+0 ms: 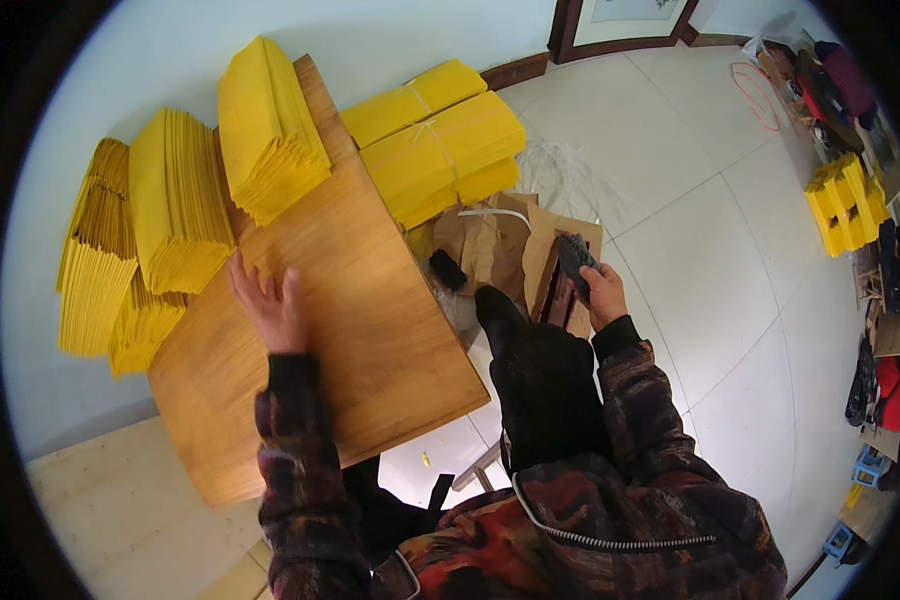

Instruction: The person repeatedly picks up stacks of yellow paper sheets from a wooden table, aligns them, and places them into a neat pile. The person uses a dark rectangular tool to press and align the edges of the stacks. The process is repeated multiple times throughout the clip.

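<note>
My left hand [270, 305] hovers over or rests lightly on the wooden table [370, 330], fingers spread, with nothing in it. Just beyond its fingertips stands a thick stack of folded yellow paper sheets [180, 200]. Another yellow stack [270, 130] lies farther up the table, and a third, more fanned stack [95, 255] is at the far left. Off the table's right side, my right hand [607, 298] grips a dark grey oblong object [575, 262], whose kind I cannot make out. Below it lies an open brown cardboard box [560, 310].
Tied yellow paper bundles [440, 150] lie past the table's right edge, with crumpled brown paper [485, 245] and clear plastic wrap [560, 180] near them. White tiles [710, 270] cover the floor. Along the right wall are cluttered shelves and a yellow stacked item [845, 205].
</note>
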### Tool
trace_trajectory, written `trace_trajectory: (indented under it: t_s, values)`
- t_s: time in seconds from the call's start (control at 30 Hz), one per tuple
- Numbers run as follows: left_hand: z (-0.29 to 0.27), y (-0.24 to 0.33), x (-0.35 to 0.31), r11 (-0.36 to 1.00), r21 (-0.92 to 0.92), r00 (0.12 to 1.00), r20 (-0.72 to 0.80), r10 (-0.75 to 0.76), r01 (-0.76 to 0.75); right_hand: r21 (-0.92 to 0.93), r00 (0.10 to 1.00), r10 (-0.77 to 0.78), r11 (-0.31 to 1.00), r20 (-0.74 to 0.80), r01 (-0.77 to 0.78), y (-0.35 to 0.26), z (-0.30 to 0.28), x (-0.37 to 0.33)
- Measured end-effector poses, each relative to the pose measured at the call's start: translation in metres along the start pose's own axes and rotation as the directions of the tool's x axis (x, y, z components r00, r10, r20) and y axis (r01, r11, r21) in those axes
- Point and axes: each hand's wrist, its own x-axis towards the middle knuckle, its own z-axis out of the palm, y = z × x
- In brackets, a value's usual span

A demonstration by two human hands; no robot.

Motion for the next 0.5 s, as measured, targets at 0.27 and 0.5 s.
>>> trace_trajectory:
  t_s: [0.27, 0.5]
  values:
    - [-0.047, 0.057, -0.124, 0.838, 0.504, 0.923, 0.385, 0.001, -0.210, -0.186, 0.961, 0.220, 0.964, 0.168, -0.188, 0.054, 0.020, 0.033]
    - [-0.036, 0.068, -0.120, 0.804, 0.552, 0.920, 0.393, -0.018, -0.220, -0.255, 0.926, 0.262, 0.948, 0.270, -0.193, 0.057, 0.053, 0.067]
